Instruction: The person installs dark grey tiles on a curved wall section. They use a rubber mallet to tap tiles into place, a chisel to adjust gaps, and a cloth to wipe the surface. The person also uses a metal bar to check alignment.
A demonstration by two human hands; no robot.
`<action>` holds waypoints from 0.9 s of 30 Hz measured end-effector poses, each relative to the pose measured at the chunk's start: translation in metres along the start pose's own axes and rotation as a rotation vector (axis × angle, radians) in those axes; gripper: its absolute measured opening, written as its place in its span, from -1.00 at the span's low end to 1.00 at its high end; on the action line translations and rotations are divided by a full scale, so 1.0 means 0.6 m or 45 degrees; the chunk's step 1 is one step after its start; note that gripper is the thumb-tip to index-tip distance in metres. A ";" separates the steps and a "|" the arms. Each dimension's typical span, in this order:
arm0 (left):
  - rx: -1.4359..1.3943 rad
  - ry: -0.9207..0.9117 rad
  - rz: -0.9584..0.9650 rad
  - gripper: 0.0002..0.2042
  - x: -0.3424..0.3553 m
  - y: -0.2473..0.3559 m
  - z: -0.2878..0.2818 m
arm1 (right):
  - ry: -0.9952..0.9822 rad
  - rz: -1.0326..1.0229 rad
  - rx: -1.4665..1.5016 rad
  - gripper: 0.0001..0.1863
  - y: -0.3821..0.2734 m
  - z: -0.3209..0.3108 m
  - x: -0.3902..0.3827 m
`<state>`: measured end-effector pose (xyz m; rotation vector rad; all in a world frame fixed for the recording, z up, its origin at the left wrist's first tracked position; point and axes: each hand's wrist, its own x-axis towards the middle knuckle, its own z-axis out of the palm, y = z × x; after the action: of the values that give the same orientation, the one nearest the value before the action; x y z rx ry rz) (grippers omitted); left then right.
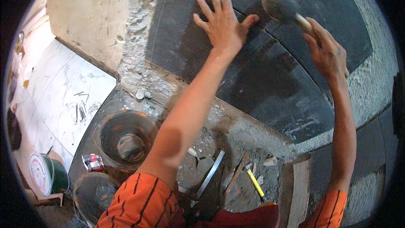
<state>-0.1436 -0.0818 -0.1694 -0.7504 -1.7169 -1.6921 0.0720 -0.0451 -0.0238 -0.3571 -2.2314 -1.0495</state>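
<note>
The fingers of the left hand [228, 29] are spread wide, palm down on the dark tiling [181, 29], with the thumb reaching out across one of its seams. The fingers of the right hand [329, 55] are curled round the wooden handle of a rubber mallet [279, 6], whose rounded black head is over the upper part of the dark tiling; whether the two touch, I cannot tell. Bare forearms run down from both hands to orange sleeves [141, 202] with dark stripes.

Rough grey mortar [369, 76] borders the dark tiling on the right, and a beige panel [88, 17] stands to its left. Below the dark tiling lie a pale metal strip [211, 174] and a yellow-handled hammer [254, 182]. Below and to the left of it are a black rubber tub [107, 133], a red-and-white packet [93, 162] and, farther off, a green bucket [59, 177] with a white lid. White marbled flooring [55, 84], bearing thin dark slivers [80, 112], is left of the dark tiling.
</note>
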 end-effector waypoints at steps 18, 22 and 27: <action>-0.437 0.206 -0.245 -0.22 0.001 -0.045 -0.036 | 0.048 -0.340 -0.045 -0.62 -0.132 -0.085 0.235; -0.402 0.697 -0.434 -0.51 0.093 -0.192 -0.076 | 0.011 -0.296 -0.108 -0.63 -0.190 -0.093 0.307; -0.540 0.236 -0.222 -0.73 0.155 -0.270 -0.120 | 0.007 -0.360 -0.034 -0.62 -0.221 -0.071 0.349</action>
<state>-0.3244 -0.1594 -0.2055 -0.6126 -1.3438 -2.2104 -0.1331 -0.1685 0.0546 -0.0491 -2.3099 -1.2237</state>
